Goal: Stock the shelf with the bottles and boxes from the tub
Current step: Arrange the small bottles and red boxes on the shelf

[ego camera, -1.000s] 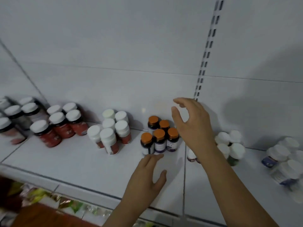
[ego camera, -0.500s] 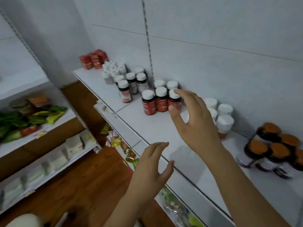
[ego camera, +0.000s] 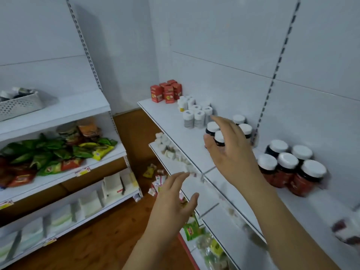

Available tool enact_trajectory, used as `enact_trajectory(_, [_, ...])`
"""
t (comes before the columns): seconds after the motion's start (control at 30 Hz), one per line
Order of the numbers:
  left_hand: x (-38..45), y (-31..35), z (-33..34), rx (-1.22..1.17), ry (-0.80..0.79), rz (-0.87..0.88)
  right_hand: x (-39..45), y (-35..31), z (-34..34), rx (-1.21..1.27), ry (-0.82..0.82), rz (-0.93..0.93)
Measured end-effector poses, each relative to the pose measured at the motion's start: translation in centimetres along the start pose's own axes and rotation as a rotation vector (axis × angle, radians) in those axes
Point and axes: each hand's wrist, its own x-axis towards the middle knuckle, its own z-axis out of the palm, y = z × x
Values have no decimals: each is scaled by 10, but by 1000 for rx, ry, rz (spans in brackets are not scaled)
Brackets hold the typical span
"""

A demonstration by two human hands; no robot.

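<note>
From the head camera I see both hands raised over the white shelf (ego camera: 175, 121) on the right, and neither holds anything. My left hand (ego camera: 173, 199) hangs off the shelf's front edge with fingers loose and straight, thumb apart. My right hand (ego camera: 231, 151) is higher, above the shelf board, fingers spread and relaxed, in front of a cluster of dark bottles with white caps (ego camera: 239, 123), so I cannot tell whether a fingertip touches one.

The tub (ego camera: 19, 106), a white perforated basket, sits well apart on the top board of the left-hand rack; a few items poke above its rim (too blurred for me to name).

On the shelf, from the far corner toward me: red boxes (ego camera: 165, 92) against the wall, then white bottles (ego camera: 194, 114) just beside them, then the dark bottles behind my right hand, then red-filled jars with white lids (ego camera: 288, 168) standing close together past the slotted upright.

The left rack's middle board carries green and red snack packets (ego camera: 58, 152), and white packs (ego camera: 113, 186) stand on the boards below
</note>
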Motion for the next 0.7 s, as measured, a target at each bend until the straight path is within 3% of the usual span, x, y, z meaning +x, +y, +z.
enact_trajectory(0.4, [126, -112, -61, -13, 75, -52, 137, -5, 143, 25, -37, -12])
enact_trajectory(0.7, [299, -211, -89, 29, 49, -58, 298, 49, 270, 60, -10, 55])
